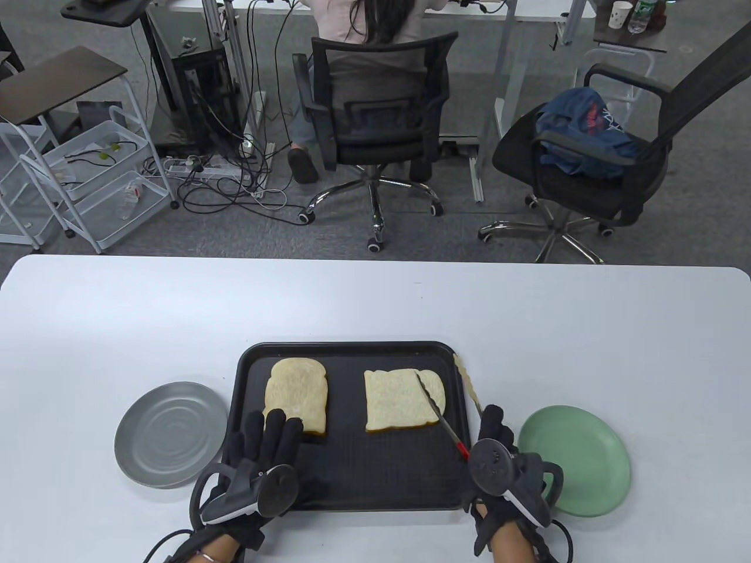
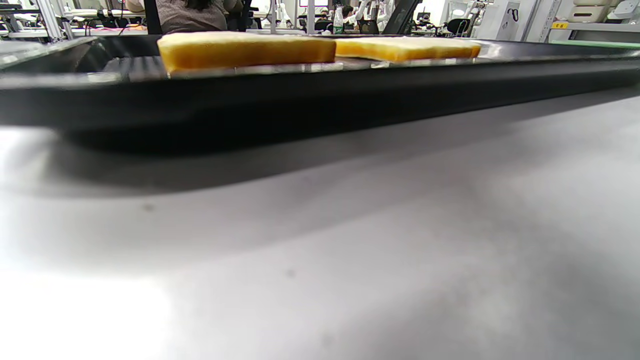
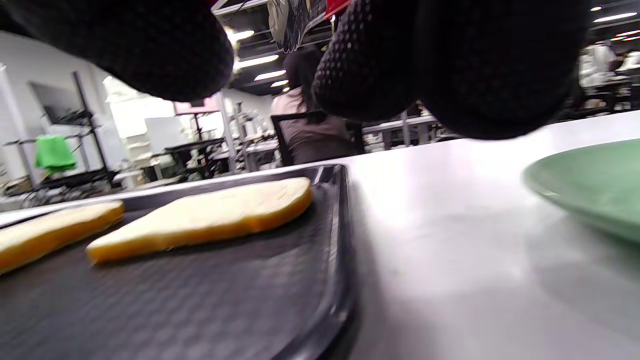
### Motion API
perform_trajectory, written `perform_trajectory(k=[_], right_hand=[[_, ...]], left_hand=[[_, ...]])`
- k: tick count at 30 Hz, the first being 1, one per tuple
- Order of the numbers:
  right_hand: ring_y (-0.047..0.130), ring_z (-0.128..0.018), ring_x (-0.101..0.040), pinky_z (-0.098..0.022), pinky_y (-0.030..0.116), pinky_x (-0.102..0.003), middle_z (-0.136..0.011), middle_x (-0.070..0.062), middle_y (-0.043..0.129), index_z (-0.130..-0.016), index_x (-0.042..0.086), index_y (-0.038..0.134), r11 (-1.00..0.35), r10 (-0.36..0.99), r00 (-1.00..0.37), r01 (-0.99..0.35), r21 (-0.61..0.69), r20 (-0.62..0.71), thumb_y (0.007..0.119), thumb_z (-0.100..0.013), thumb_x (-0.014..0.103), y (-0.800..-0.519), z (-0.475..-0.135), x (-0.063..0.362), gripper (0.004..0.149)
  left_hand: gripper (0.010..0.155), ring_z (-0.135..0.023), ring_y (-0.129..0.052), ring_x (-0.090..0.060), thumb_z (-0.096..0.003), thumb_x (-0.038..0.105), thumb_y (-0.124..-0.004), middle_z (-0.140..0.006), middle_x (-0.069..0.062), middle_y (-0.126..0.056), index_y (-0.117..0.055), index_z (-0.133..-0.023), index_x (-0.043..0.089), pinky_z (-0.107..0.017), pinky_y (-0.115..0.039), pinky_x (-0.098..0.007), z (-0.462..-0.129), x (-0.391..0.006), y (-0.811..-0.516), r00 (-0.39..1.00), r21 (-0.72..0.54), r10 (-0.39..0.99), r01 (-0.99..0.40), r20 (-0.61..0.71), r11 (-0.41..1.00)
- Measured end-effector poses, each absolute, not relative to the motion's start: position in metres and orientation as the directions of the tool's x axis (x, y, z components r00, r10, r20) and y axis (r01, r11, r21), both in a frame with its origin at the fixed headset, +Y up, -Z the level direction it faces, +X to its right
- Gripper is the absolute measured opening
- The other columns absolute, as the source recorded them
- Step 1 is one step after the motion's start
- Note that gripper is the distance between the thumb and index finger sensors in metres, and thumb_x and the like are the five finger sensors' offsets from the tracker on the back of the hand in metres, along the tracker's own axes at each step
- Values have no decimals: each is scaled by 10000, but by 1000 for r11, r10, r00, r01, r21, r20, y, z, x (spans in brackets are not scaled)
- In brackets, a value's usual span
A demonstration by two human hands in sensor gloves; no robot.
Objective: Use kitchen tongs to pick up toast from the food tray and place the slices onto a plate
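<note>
Right hand point(image 1: 499, 451) grips tongs point(image 1: 437, 410) over toast point(image 1: 402, 404); left hand point(image 1: 264, 451) flat, fingers straight, on tray point(image 1: 352, 469)

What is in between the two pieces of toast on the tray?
Nothing: between the left toast and the right toast only bare black tray floor shows in the table view.

Black knit gloves on both hands point(image 1: 267, 446), grey-black trackers, black cables, possibly a wrist bracelet
</note>
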State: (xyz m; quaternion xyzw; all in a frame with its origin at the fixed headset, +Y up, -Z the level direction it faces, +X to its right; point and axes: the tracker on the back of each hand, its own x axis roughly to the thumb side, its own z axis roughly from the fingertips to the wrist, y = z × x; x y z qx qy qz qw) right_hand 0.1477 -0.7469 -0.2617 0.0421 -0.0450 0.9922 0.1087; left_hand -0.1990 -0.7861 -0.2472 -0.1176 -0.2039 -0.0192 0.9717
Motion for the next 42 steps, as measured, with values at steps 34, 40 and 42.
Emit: perform_trajectory(k=[34, 40, 42], right_hand=[[915, -374, -294, -211, 864, -427, -790, -377, 631, -943, -93, 266, -964, 265, -941, -257, 66, 209, 852, -314, 480, -755, -257, 116, 1034], [913, -375, -297, -212, 863, -428, -790, -380, 627, -943, -93, 261, -962, 270, -940, -258, 84, 210, 850, -314, 482, -756, -256, 114, 1036], [912, -376, -299, -213, 861, -429, -791, -381, 626, -942, -94, 260, -961, 274, -938, -259, 96, 211, 851, -315, 481, -756, -256, 114, 1036]], left_hand=[[945, -1042, -68, -696, -684, 637, -397, -1212, -383, 37, 73, -1193, -6, -735, -303, -806, -262, -318, -763, 981, -88, 193, -193, -5, 977], [931, -1050, -121, -698, -699, 613, -400, -1215, -394, -1, 64, -1188, -30, -737, -340, -796, -261, -350, -765, 970, -76, 200, -212, -141, 974], [921, -1054, -156, -699, -705, 595, -407, -1214, -401, -24, 53, -1185, -43, -742, -365, -786, -260, -361, -768, 953, -63, 239, -255, -186, 965]])
